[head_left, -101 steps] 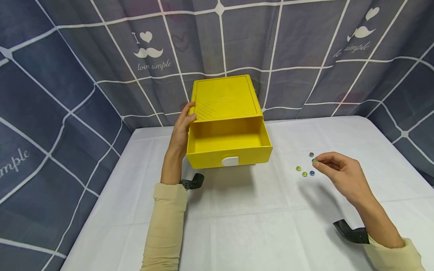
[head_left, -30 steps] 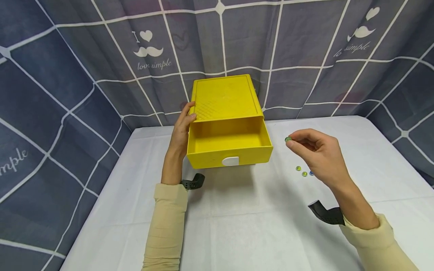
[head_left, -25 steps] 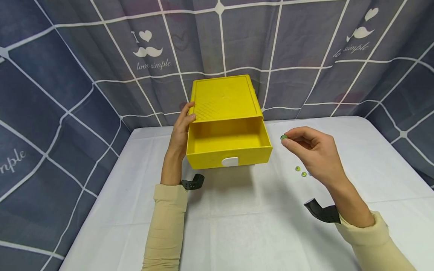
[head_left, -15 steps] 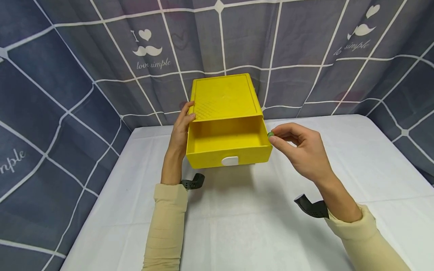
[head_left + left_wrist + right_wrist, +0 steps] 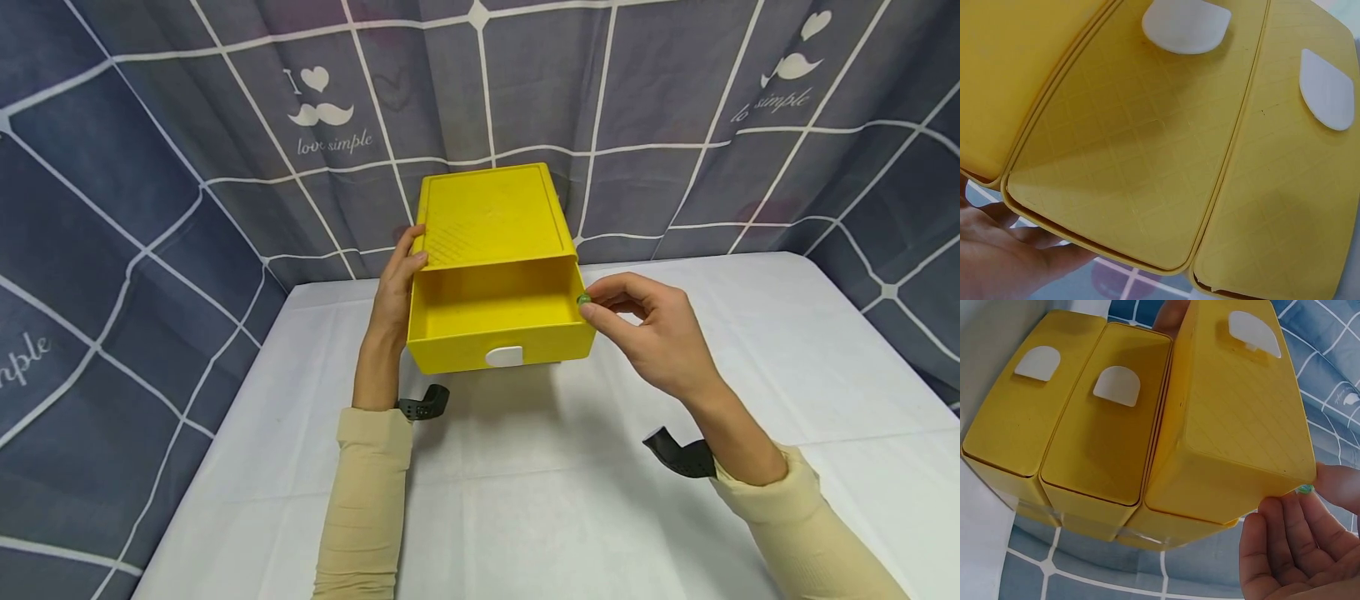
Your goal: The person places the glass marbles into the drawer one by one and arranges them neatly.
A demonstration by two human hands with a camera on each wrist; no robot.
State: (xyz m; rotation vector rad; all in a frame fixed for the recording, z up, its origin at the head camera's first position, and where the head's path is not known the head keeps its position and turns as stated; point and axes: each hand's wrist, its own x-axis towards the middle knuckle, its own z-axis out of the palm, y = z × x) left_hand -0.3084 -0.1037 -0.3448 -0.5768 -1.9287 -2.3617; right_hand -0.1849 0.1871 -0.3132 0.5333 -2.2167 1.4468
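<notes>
A yellow plastic drawer cabinet [image 5: 491,212] stands against the curtain, its upper drawer [image 5: 498,302] pulled out and the inside visible. My left hand [image 5: 391,296] rests against the cabinet's left side near the top, with the thumb by the upper edge; in the left wrist view the fingers [image 5: 1038,237] lie along that side. My right hand [image 5: 660,333] pinches a green glass marble [image 5: 583,298] between thumb and fingertips at the drawer's right wall. In the right wrist view, the marble [image 5: 1305,488] shows partly beside the drawer's corner.
Two lower drawers, a middle one [image 5: 1107,425] and a bottom one [image 5: 1038,406], are pushed in, each with a white handle. White cloth [image 5: 525,500] covers the table. A grey checked curtain [image 5: 660,108] hangs behind the cabinet.
My right hand picked up the green marble from the group on the table and carried it left to the drawer's right wall. That hand now hides the other marbles. The left hand stays put.
</notes>
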